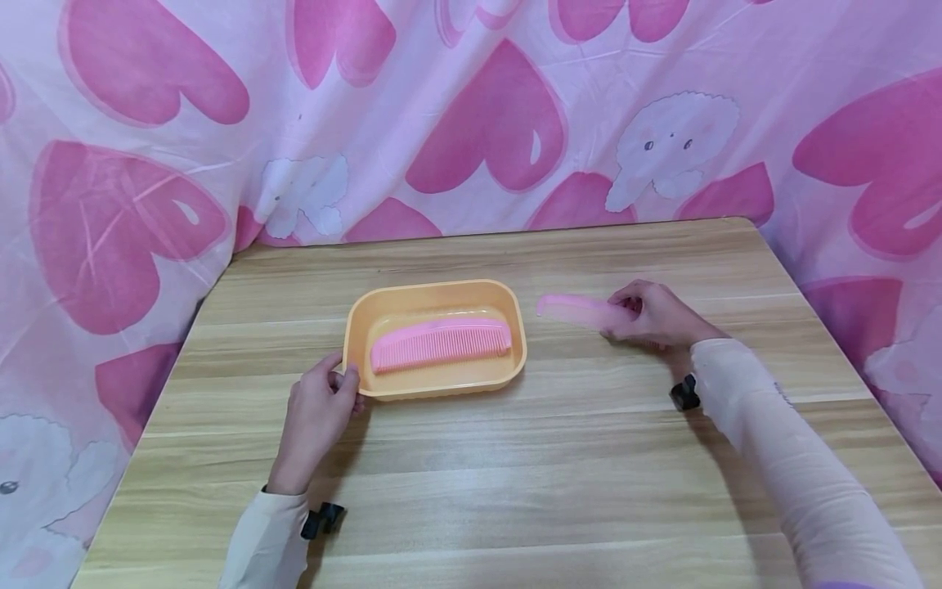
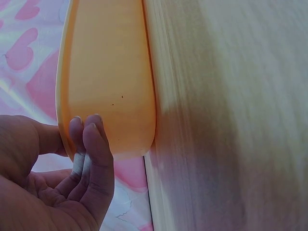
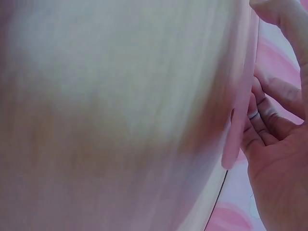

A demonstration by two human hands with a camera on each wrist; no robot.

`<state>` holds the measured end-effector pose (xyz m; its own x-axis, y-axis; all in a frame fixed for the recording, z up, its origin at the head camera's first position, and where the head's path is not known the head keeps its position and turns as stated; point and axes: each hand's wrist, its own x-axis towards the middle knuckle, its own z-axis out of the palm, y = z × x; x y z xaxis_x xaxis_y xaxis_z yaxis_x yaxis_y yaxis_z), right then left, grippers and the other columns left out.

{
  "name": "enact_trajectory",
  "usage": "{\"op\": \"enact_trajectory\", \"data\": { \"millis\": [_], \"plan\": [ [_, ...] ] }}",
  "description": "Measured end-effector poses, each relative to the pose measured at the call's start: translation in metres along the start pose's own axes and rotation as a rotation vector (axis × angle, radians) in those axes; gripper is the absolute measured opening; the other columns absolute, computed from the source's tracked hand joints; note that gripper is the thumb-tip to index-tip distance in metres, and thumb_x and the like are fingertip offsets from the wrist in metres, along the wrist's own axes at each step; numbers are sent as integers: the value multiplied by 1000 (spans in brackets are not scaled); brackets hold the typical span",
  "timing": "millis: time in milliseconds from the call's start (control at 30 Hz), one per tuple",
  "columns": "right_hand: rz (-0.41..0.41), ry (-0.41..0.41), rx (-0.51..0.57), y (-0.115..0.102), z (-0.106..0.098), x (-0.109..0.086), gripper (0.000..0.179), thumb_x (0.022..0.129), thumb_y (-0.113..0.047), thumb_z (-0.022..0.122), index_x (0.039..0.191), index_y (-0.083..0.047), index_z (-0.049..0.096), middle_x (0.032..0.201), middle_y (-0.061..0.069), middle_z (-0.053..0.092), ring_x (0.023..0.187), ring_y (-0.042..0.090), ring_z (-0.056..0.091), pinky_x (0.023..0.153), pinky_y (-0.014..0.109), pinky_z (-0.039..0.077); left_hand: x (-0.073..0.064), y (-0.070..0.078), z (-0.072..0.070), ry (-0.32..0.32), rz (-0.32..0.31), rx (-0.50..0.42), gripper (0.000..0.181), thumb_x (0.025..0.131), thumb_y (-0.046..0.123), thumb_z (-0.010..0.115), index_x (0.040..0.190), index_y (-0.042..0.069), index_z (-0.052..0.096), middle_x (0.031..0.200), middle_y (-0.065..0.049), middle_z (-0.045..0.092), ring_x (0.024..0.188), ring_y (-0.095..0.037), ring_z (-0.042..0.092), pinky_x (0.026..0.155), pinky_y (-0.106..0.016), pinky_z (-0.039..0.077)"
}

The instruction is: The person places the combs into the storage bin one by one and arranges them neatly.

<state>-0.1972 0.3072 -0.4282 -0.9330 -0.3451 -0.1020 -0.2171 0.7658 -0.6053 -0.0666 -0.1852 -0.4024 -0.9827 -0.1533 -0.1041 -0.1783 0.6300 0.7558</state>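
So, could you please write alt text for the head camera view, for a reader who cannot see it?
On a wooden table, a left hand grips the rim of an orange tray holding a pink comb, while the right hand holds a second pink comb beside the tray. A pink heart-print cloth hangs behind.

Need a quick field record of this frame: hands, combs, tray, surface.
left hand: grips the left rim of the tray
right hand: holds the second comb
tray: orange, on the table, holds one comb
comb in tray: pink, lying flat, lengthwise
second comb: pink, right of the tray, outside it, low over or on the table
table: light wood grain
backdrop: pink heart cloth
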Motion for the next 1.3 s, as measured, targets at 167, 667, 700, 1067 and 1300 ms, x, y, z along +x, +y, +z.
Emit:
{"op": "enact_trajectory", "data": {
  "millis": [167,667,700,1067,1300],
  "plan": [
    [16,7,14,-2,-3,-2,57,79,-34,87,120,0,67,110,12,64,95,25,55,80,30,47,0,1,-1,-1,-4,-4,42,104,18,50,141,-2,53,74,-8,67,62,-17,64,55,-26,52],
    [-55,89,45,-34,-15,9,40,76,-20,88,109,-2,74,93,9,68,84,23,56,69,24,45,0,-1,-2,-2,6,3,42,104,19,49,140,-2,54,73,-7,67,62,-16,65,55,-26,52],
    [-66,92,47,-38,-16,10,39,76,-20,88,108,-2,74,92,9,68,84,23,56,69,24,45,0,-1,-2,-2,9,3,42,104,19,49,140,-2,54,73,-7,67,62,-16,65,55,-26,52],
    [-164,75,58,-70,-13,25,37,72,-17,88,104,-3,75,90,7,67,83,22,55,69,25,43,0,-2,-1,-1,13,3,41,104,19,50,139,-1,56,73,-7,67,62,-18,65,54,-27,52],
    [-191,50,60,-98,-6,37,42,70,-18,89,106,-1,74,91,8,68,83,21,56,71,28,46,0,-1,-2,-1,12,-12,40,104,18,51,139,-1,55,73,-7,67,62,-17,65,54,-26,52]
  ]
}}
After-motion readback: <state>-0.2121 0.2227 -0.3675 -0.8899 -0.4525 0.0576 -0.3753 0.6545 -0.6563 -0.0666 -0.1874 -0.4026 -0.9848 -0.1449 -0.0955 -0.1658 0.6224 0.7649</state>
